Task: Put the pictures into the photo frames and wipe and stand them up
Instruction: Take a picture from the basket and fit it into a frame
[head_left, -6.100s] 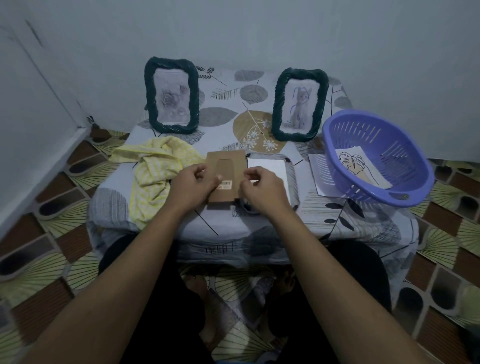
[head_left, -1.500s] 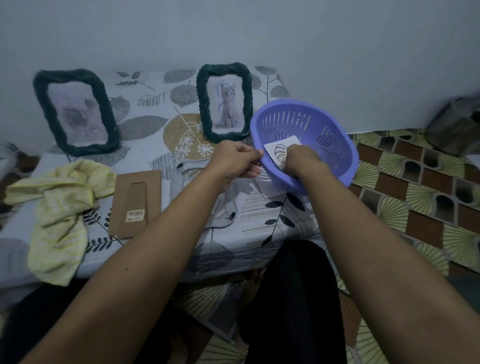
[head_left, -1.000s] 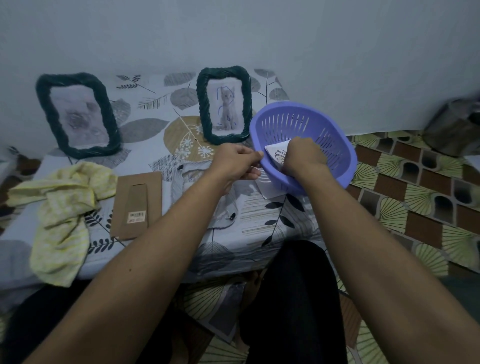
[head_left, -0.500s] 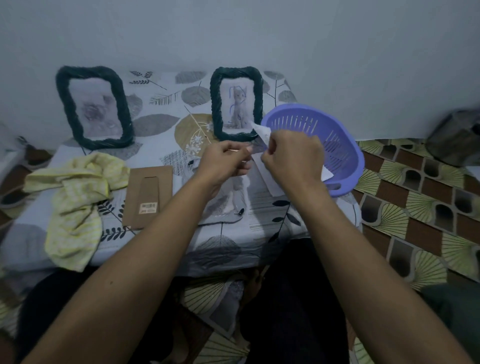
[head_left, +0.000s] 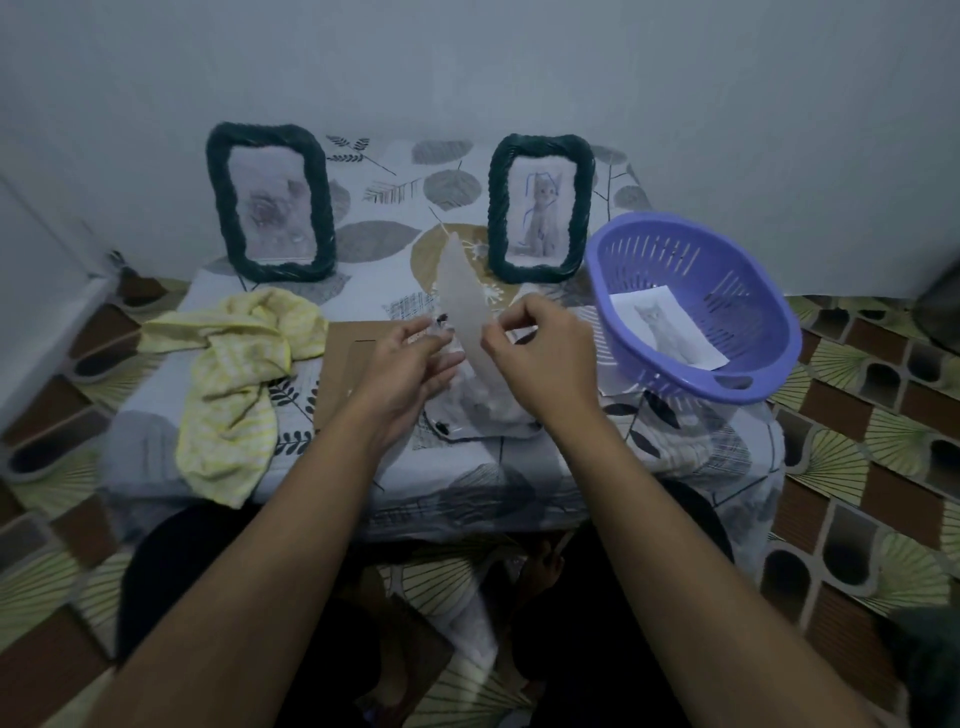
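My right hand (head_left: 535, 349) pinches a white paper picture (head_left: 460, 301), held on edge above the middle of the table. My left hand (head_left: 405, 358) hovers beside it with fingers spread and loosely bent, touching its lower left side. Under the hands lies a third frame face down (head_left: 483, 410), partly hidden. Its brown cardboard backing (head_left: 343, 374) lies to the left. Two dark green woven frames stand at the back: one with a flower picture (head_left: 270, 208), one with a cat picture (head_left: 540, 208).
A purple plastic basket (head_left: 696, 306) at the right of the table holds another cat picture (head_left: 667, 327). A crumpled yellow cloth (head_left: 234, 374) lies at the left. The low table (head_left: 467, 467) has a leaf-patterned cover. Patterned floor tiles surround it; a wall stands behind.
My right hand lifted a picture out of the basket and carried it left over the face-down frame. My left hand came along to its side. The view swung back left.
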